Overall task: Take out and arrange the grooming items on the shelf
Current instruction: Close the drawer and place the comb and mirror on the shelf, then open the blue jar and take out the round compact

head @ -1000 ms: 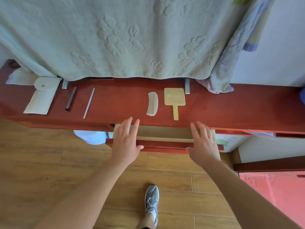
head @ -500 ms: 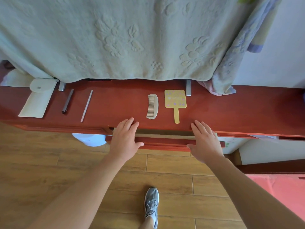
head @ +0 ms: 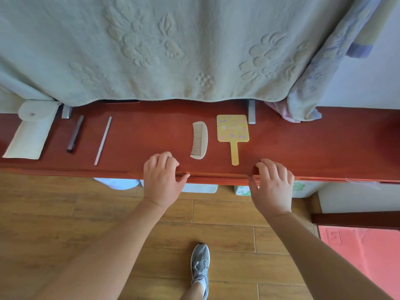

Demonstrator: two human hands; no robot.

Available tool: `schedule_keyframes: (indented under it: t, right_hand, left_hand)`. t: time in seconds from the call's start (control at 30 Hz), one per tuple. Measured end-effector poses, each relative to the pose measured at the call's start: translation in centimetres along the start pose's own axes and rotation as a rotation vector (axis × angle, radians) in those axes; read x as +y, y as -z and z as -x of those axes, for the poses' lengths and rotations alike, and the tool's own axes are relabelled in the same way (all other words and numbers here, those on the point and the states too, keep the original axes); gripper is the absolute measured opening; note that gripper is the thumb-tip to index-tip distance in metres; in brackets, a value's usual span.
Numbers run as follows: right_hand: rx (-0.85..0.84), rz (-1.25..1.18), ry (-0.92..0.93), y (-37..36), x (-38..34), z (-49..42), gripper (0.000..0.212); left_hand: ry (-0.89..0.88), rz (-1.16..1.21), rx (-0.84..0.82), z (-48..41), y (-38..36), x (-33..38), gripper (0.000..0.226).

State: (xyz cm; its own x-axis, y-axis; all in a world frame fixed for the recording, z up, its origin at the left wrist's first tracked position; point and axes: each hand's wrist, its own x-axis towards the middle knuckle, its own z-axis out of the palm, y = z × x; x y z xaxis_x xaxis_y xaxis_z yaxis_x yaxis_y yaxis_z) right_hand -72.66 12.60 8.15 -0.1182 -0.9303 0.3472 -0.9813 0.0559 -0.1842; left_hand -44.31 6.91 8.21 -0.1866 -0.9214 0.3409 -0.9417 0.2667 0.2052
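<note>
While both hands sit at the shelf [head: 313, 148] lip, arranging looks nearly finished.
Left hand [head: 161, 178] and right hand [head: 273, 185] curl their fingers [head: 160, 160] over that lip, gripping no item; comb [head: 200, 139] and hand mirror [head: 232, 128] lie just beyond, between them; pouch [head: 32, 131], dark tool [head: 75, 134] and pale stick [head: 103, 140] lie well left.

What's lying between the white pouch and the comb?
Two thin things: a dark stick beside the white pouch, then a pale stick, then bare wood up to the comb. The head view shows it.
</note>
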Motion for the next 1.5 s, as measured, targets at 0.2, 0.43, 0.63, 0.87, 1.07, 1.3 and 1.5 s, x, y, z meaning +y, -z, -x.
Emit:
schedule_keyframes:
  t: [0.2,0.43,0.63,0.87,1.07,1.3,1.5]
  right_hand:
    - [-0.008,0.032,0.009,-0.3,0.0,-0.1,0.031]
    - [-0.147,0.053,-0.027,0.6,-0.2,-0.7,0.039]
    - [-0.354,0.065,-0.104,2.9,-1.5,-1.5,0.044]
    - [-0.476,0.046,-0.059,7.9,-2.6,-0.7,0.047]
    - [-0.492,-0.009,-0.019,14.0,-3.4,0.5,0.048]
    - [-0.452,-0.005,0.002,21.9,-3.7,2.7,0.048]
    - [-0.429,-0.012,0.016,28.5,-3.9,5.0,0.047]
  left_hand:
    - [0.008,-0.007,-0.019,-0.3,0.0,0.2,0.041]
    - [0.067,-0.025,-0.126,-0.7,1.2,1.2,0.041]
    - [0.086,-0.037,-0.257,0.0,3.1,2.1,0.054]
    - [0.083,-0.114,-0.413,1.4,7.4,3.7,0.066]
    - [0.07,-0.042,-0.438,2.6,12.6,6.8,0.06]
    - [0.074,0.027,-0.39,4.2,19.3,11.1,0.05]
    - [0.045,0.005,-0.358,6.3,25.2,14.2,0.05]
